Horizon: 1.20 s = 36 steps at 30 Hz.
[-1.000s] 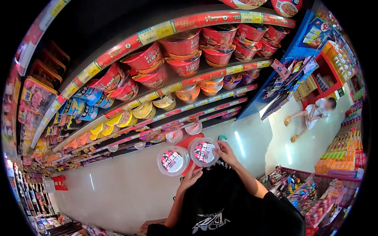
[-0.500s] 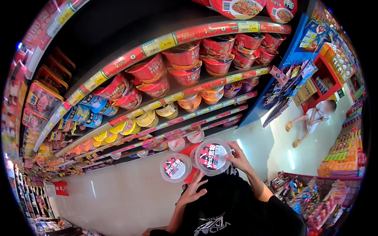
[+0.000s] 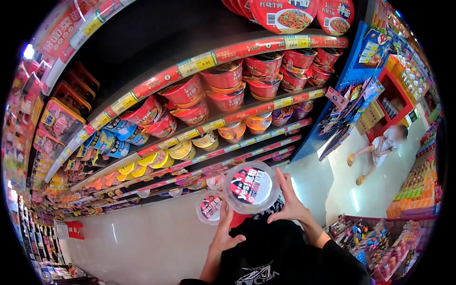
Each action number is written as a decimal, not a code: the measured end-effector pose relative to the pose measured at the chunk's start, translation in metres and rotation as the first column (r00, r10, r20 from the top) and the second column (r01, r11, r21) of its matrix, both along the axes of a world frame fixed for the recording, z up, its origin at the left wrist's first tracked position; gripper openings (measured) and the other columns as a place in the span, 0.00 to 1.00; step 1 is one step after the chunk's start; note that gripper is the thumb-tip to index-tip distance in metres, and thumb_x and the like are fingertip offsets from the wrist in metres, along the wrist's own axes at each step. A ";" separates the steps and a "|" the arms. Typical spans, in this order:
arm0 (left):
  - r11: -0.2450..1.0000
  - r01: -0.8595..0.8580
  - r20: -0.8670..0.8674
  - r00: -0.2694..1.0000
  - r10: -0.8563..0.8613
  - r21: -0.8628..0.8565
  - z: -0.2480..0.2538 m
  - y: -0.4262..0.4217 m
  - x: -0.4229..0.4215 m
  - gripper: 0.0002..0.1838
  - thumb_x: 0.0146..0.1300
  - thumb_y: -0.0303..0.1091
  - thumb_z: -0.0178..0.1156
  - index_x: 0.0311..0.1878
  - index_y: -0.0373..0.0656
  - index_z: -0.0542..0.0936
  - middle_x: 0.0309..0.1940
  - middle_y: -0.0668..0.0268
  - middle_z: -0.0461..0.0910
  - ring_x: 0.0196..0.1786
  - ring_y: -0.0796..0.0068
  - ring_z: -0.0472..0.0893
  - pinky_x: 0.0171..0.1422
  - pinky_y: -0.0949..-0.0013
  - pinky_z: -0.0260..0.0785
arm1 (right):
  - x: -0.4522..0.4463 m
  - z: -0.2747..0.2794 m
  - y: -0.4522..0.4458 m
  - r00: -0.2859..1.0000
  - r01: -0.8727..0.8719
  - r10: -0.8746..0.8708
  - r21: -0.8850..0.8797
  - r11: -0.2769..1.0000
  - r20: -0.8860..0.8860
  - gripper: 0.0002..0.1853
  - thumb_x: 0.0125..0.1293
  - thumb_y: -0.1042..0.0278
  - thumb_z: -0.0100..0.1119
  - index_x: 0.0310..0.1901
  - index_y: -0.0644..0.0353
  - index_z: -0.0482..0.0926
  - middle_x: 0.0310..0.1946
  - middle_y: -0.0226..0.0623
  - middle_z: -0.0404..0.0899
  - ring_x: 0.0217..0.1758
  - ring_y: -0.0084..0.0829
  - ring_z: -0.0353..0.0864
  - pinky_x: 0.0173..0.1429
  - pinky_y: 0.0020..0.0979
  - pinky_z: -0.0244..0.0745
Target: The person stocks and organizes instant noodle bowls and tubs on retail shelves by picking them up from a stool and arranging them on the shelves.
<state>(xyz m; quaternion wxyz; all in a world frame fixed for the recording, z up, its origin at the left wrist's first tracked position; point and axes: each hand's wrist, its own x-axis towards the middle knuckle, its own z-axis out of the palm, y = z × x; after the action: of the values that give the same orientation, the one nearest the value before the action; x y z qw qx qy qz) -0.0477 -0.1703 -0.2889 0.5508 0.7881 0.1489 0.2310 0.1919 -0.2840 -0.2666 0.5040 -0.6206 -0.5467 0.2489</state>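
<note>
A round clear-lidded noodle tub [image 3: 251, 187] with a red, black and white label is held between my two hands, lid facing me. My left hand [image 3: 225, 235] supports its lower left side, thumb spread away. My right hand [image 3: 290, 202] grips its right edge, fingers along the rim and thumb lower down. A second tub [image 3: 210, 208] with a similar label sits lower, left of my left hand, partly behind the first. Something red beneath the tubs is mostly hidden.
Shelves with red noodle bowls [image 3: 225, 78] and yellow tubs [image 3: 181, 148] curve across the front. A blue rack [image 3: 351, 71] of hanging packets is at the right. Beyond it sits a person [image 3: 382, 147]. Bins of packaged goods [image 3: 356, 232] are at the lower right.
The upper tub has risen towards the camera and away from the second tub. My right hand has opened wider around its edge, and my left hand has moved up to its lower side.
</note>
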 end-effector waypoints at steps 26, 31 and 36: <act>0.790 -0.378 0.346 0.911 0.225 0.482 0.277 0.260 0.162 0.34 0.65 0.33 0.60 0.72 0.38 0.58 0.53 0.54 0.70 0.54 0.66 0.79 0.58 0.66 0.73 | 0.096 0.260 0.257 0.697 0.141 -0.652 0.835 0.532 0.298 0.40 0.40 0.46 0.78 0.54 0.58 0.72 0.46 0.48 0.65 0.47 0.47 0.74 0.48 0.39 0.75; 0.721 -0.396 0.220 0.918 0.331 0.569 0.282 0.305 0.196 0.29 0.63 0.41 0.59 0.62 0.31 0.67 0.48 0.49 0.81 0.49 0.59 0.83 0.53 0.63 0.73 | 0.108 0.251 0.299 0.653 0.277 -0.687 0.743 0.609 0.320 0.40 0.44 0.46 0.75 0.56 0.58 0.71 0.48 0.49 0.65 0.49 0.48 0.74 0.48 0.42 0.75; 0.632 -0.425 0.042 0.848 0.528 0.648 0.279 0.325 0.219 0.22 0.65 0.39 0.60 0.54 0.31 0.71 0.42 0.52 0.81 0.46 0.65 0.82 0.52 0.66 0.72 | 0.112 0.236 0.324 0.592 0.376 -0.741 0.705 0.601 0.317 0.35 0.50 0.53 0.72 0.54 0.63 0.67 0.50 0.51 0.64 0.51 0.50 0.73 0.48 0.43 0.75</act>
<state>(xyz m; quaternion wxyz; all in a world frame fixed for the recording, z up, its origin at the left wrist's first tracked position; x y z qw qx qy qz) 0.1714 0.1551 -0.0097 0.1575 0.8734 0.3064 0.3441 0.3042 0.0403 -0.0308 0.5241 -0.6293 -0.4821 -0.3113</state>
